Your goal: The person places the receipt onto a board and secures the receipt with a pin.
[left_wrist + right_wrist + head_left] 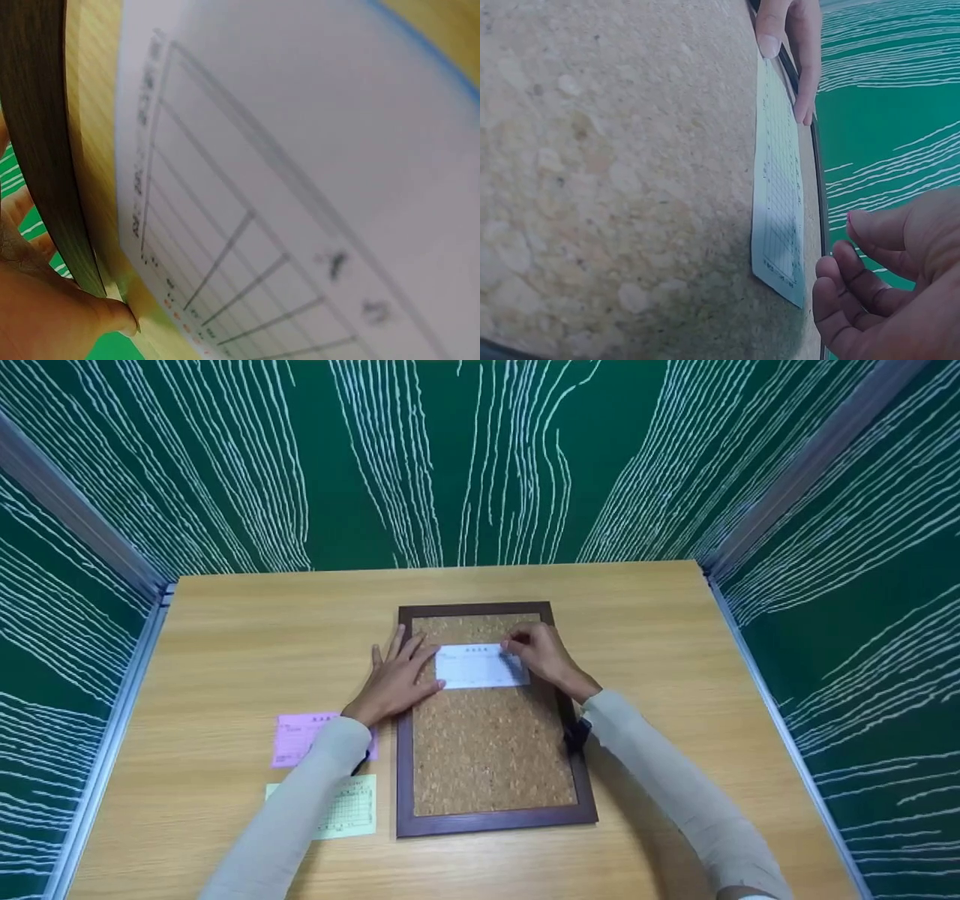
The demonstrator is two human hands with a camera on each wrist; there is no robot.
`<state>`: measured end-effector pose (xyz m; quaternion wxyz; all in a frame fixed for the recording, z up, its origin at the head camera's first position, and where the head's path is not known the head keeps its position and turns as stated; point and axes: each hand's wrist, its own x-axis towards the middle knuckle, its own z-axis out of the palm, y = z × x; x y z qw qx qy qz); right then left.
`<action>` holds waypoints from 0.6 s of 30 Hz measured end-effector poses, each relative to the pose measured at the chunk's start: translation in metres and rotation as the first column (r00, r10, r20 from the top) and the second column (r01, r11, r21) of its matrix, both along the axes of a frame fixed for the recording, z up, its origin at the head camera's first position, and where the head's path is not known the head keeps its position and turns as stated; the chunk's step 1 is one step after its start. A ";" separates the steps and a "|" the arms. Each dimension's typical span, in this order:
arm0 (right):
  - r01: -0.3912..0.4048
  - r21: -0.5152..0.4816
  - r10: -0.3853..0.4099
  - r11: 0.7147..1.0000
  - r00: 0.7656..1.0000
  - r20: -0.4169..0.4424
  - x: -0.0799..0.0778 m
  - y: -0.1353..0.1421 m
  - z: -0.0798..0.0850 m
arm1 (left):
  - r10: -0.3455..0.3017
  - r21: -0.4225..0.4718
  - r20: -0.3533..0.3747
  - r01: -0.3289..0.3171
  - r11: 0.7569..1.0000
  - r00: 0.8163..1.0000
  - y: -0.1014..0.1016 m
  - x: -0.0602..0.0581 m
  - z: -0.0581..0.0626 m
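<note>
A white printed slip (pixel 477 667) lies across the upper part of a cork board (pixel 495 750) with a dark brown frame (pixel 405 780). My left hand (pixel 397 679) rests with fingers spread over the board's left frame; its thumb and forefinger touch the slip's left edge. Above the slip's upper right part, my right hand (pixel 544 654) pinches what looks like a pushpin (pixel 849 216); only a pink speck shows at the thumb tip. In the right wrist view, the slip (pixel 776 202) lies against the cork, shaded at its near end.
A pink slip (pixel 296 739) and a pale green slip (pixel 352 810) lie on the wooden table (pixel 637 615) left of the board, partly under my left forearm. Green walls (pixel 630 405) with white wavy lines enclose the table at the back and sides.
</note>
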<state>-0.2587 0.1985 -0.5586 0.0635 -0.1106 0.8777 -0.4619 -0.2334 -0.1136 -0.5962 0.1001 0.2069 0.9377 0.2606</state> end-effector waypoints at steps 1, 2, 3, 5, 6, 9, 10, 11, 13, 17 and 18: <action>0.000 0.007 0.000 1.000 1.000 0.008 -0.001 0.000 0.001 | 0.000 -0.001 -0.002 0.000 1.000 1.000 0.000 0.000 0.000; 0.001 0.014 -0.001 1.000 1.000 0.014 -0.001 -0.001 0.001 | 0.000 -0.004 -0.001 0.000 1.000 1.000 0.000 -0.001 0.000; 0.003 0.020 -0.004 1.000 1.000 0.021 -0.002 -0.001 0.002 | 0.000 -0.007 0.000 0.000 1.000 1.000 0.000 -0.001 0.000; 0.007 0.031 -0.008 0.999 0.999 0.033 -0.003 -0.002 0.003 | 0.001 -0.008 0.000 -0.001 1.000 1.000 0.001 -0.002 -0.001; 0.009 0.038 -0.010 0.999 0.999 0.037 -0.003 -0.003 0.003 | 0.000 -0.010 0.003 0.000 1.000 1.000 0.002 -0.002 -0.001; 0.009 0.048 -0.012 0.999 0.999 0.048 -0.005 -0.005 0.003 | -0.002 -0.006 0.005 0.002 1.000 1.000 0.003 -0.003 -0.001; 0.007 0.051 -0.010 0.999 0.999 0.050 -0.005 -0.005 0.003 | -0.004 -0.001 0.005 0.004 1.000 1.000 0.004 -0.003 -0.001; 0.005 0.056 -0.008 0.998 0.999 0.049 -0.006 -0.006 0.003 | -0.005 0.002 0.005 0.005 1.000 1.000 0.004 -0.003 -0.001; 0.000 0.062 -0.003 0.998 0.999 0.044 -0.006 -0.008 0.003 | -0.010 0.013 0.003 0.010 1.000 1.000 0.004 -0.002 0.000; -0.024 0.059 0.022 0.998 0.999 0.032 -0.009 -0.015 0.003 | -0.008 0.001 0.005 0.008 1.000 1.000 0.000 -0.001 0.001; -0.034 0.054 0.033 0.998 0.999 0.031 -0.010 -0.017 0.003 | -0.005 -0.004 0.006 0.005 1.000 1.000 -0.002 -0.001 0.001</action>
